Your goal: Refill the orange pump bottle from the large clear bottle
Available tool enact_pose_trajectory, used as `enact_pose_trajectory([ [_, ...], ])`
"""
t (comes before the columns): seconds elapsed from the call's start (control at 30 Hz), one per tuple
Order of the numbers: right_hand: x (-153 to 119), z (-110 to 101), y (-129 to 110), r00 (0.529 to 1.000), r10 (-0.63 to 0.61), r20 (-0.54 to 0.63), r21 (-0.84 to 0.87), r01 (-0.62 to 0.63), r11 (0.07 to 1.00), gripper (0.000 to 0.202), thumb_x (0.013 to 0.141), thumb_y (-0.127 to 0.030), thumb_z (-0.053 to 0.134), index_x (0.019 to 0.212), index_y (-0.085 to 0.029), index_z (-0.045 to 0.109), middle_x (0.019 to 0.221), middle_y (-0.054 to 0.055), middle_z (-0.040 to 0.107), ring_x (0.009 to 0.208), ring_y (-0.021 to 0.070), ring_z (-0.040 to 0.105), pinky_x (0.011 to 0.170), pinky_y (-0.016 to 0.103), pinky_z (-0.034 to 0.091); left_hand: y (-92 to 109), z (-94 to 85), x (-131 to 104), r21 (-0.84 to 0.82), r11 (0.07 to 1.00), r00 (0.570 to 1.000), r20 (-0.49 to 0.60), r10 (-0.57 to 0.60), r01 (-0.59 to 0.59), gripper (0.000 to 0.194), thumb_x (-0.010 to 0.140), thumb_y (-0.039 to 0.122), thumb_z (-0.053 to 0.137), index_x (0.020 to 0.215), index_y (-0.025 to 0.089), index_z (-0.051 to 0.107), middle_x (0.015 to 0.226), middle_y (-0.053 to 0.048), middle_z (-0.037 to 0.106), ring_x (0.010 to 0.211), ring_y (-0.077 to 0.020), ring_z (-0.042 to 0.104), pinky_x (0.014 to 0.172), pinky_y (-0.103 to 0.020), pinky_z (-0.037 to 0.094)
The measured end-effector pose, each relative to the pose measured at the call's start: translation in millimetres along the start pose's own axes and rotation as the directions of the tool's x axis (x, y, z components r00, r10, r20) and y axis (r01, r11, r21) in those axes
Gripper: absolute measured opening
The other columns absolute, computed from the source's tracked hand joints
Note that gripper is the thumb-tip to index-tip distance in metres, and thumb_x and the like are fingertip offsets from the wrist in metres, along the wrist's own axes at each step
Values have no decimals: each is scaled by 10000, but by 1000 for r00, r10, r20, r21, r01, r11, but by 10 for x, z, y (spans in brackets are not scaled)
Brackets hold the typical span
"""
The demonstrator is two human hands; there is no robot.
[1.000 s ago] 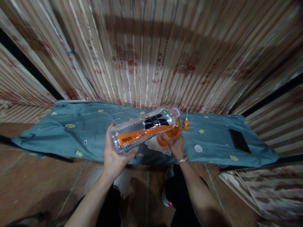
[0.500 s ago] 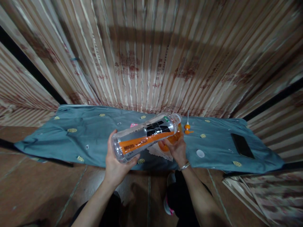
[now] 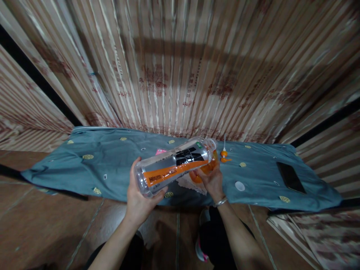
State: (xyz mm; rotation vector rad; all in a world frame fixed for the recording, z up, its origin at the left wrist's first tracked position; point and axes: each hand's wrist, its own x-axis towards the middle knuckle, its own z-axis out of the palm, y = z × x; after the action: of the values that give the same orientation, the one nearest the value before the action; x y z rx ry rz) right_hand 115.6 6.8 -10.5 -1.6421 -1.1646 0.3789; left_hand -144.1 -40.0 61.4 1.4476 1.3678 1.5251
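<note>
My left hand (image 3: 140, 200) is wrapped round the base of a large clear plastic bottle (image 3: 165, 170) with an orange and black label. The bottle is tilted, its open mouth toward the upper right. In my right hand (image 3: 212, 180) is an orange bottle (image 3: 200, 175), mostly hidden behind my fingers and the clear bottle. The clear bottle's mouth lies over the top of the orange one; whether they touch I cannot tell. A crumpled white tissue (image 3: 192, 185) lies beneath. Just right of my right hand lies an orange pump top (image 3: 224, 154) with a clear tube.
Teal cloth with yellow pineapples (image 3: 112, 161) covers the low narrow surface. On it lie a white round cap (image 3: 240, 186), a black phone (image 3: 291, 177) and a pink packet (image 3: 161, 151). Striped curtains (image 3: 174, 75) stand behind and at the sides, with dark poles (image 3: 326, 124) at the edges.
Both hands keep their hold on the bottles, and the clear bottle stays tilted much as before. The whole view has shifted slightly, so everything appears a little lower and to the right.
</note>
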Motion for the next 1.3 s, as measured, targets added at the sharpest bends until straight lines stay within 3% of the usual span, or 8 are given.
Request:
enact_pose_trajectory([
  [0.17,0,-6,0,1000,4,-5,-21,-4,1000,755,681,-646,772,1254,-191,587,1090,157,804,974,378,785,844,515,612,24,32,6,-19,1000,998,-64,4,-5,1051,548,364,945,1468,245,449,1064,-48,760,891,-301,793,836,-477,703],
  [0.5,4,-19,-58,1000,9,2,-24,-9,1000,765,671,-700,758,1212,-181,606,1071,177,806,972,384,783,849,529,619,11,5,-27,-35,998,998,-25,-53,52,1075,596,327,954,1518,240,408,1133,-59,751,990,-305,793,958,-490,679],
  [0.87,6,-13,-26,1000,-15,-13,-21,15,1000,713,681,-644,784,1210,-199,614,1028,155,805,989,388,770,889,564,616,39,-1,-14,-60,996,998,9,-58,59,1072,580,306,965,1501,281,418,1090,-23,754,921,-295,800,896,-483,703],
  [1.1,5,-2,-11,1000,-18,-19,-28,17,999,716,683,-663,766,1209,-205,606,1042,141,809,947,365,780,852,525,624,-15,-9,-18,-55,998,1000,1,-27,27,1094,571,317,971,1513,275,416,1083,-19,755,903,-265,793,871,-456,705],
  [1.3,4,-10,-27,1000,15,-1,-34,-15,999,745,681,-681,761,1209,-180,601,1048,175,805,962,378,779,839,526,628,-23,-30,-2,-22,1000,1000,15,3,-3,1056,596,265,959,1501,317,417,1085,-10,759,920,-279,795,899,-513,704],
])
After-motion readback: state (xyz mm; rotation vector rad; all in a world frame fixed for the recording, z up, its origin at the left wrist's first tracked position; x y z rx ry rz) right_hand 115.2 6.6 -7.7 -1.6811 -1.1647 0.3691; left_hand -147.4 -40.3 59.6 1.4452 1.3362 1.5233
